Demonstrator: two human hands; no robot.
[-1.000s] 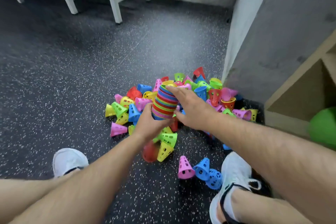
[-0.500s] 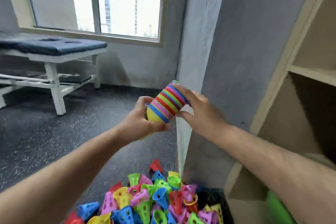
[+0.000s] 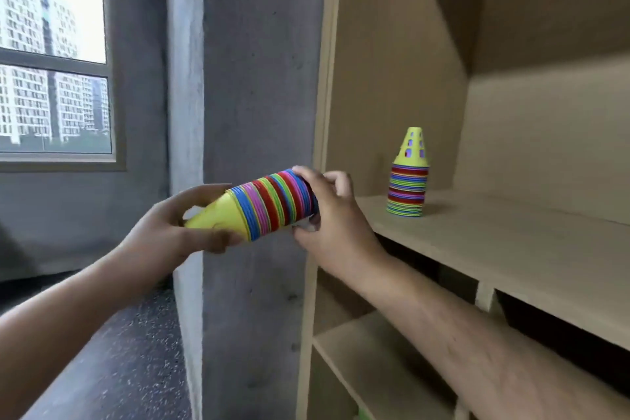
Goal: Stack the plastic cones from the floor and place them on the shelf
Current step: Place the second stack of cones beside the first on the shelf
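Note:
A stack of nested plastic cones [image 3: 272, 206], striped in many colours with a yellow tip, lies almost sideways in the air, tip pointing left. My left hand [image 3: 170, 232] grips the yellow tip end. My right hand [image 3: 327, 215] holds the wide base end, fingers curled round its rim. The stack hovers just left of the wooden shelf unit, level with its upper shelf board [image 3: 511, 242]. On that board a second stack of cones [image 3: 409, 181] stands upright, topped by a yellow cone with holes.
A grey concrete pillar [image 3: 259, 112] stands directly behind the held stack, against the shelf unit's left side panel [image 3: 324, 78]. Lower shelf compartments [image 3: 375, 358] open below. A window [image 3: 54, 54] is at the left, with dark speckled floor [image 3: 129, 368] beneath.
I have risen from the cone pile on the floor, and the view has swung up and right to the shelf. The held stack has tipped from upright to nearly horizontal.

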